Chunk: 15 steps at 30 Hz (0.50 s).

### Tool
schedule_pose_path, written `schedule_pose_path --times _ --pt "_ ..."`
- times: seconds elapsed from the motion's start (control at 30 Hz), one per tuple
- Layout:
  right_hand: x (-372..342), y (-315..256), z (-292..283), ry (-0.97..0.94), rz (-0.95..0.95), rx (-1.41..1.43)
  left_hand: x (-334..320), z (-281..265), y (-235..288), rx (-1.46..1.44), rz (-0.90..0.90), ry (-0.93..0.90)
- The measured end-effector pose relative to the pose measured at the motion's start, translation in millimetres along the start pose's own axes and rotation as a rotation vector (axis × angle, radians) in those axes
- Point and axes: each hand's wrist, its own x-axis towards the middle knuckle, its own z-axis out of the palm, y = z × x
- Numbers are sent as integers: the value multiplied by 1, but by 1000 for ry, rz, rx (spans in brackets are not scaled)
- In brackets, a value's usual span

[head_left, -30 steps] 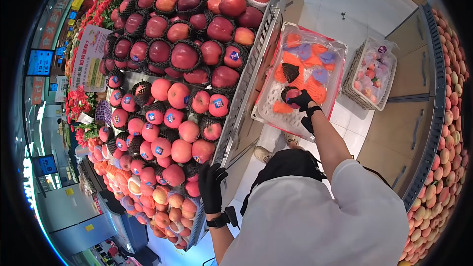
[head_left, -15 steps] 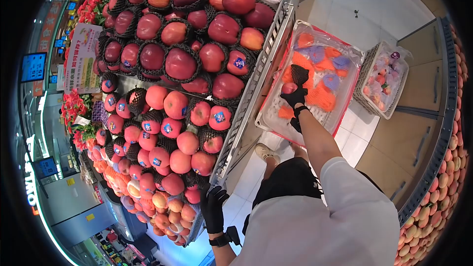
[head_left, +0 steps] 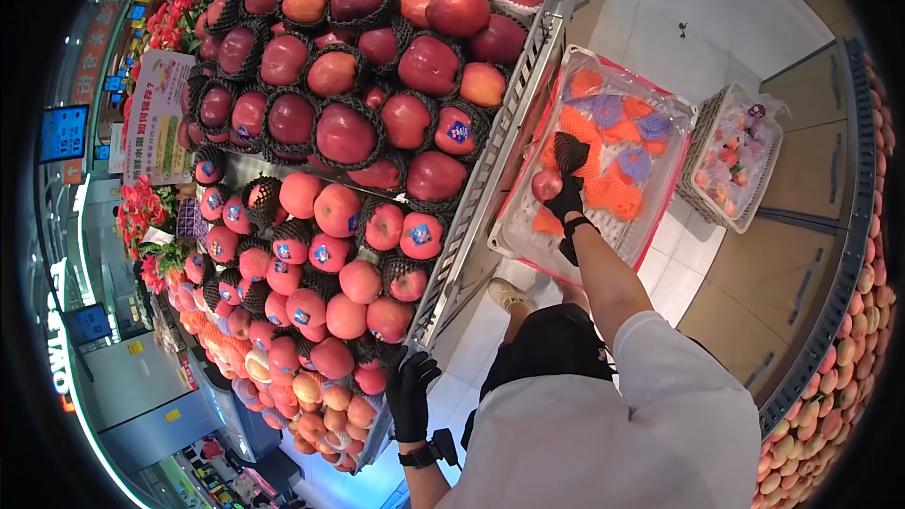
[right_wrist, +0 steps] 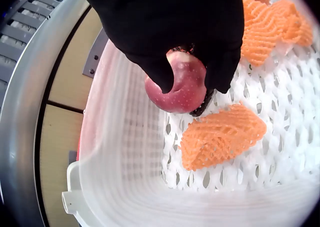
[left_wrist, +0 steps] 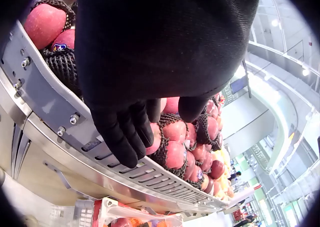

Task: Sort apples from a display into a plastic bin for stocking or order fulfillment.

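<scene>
Plainly, the biggest thing I see is the long grey metal display stand (head_left: 500,137) piled with red apples, to the left of the crate in the head view. The crate (right_wrist: 135,137) itself is translucent white plastic, edged in red, lined with white foam netting (right_wrist: 295,122). Right of the crate I have a pale woven basket (head_left: 705,203) holding bagged fruit.

The black-gloved left hand (head_left: 410,401) is at the stand's rim, well apart from the crate, its grip empty, fingers loosely bent; I can't tell how firmly it touches. Inside the crate, the black-gloved right hand (head_left: 566,198) has its grip partly closed, thumb and fingers on opposite sides of one shiny red apple (right_wrist: 185,82). I see that apple above the foam lining, with black mesh showing behind it. Orange foam nets (right_wrist: 220,137), purple foam nets (head_left: 633,165) and a black foam net (head_left: 570,151) lie in the crate too.
</scene>
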Motion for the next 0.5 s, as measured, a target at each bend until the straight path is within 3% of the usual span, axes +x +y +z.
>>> schedule_pose_path --times 0.1,0.3,0.4,0.5 --pt "5 15 -1 67 -71 -102 3 1 2 -35 13 -25" --pt "-3 -12 -36 82 4 -42 4 -3 7 -26 75 -34" --pt "16 16 -31 100 -195 54 2 -5 11 -69 73 -36" --pt "41 44 -34 -138 -492 132 -3 -9 14 -91 127 -53"
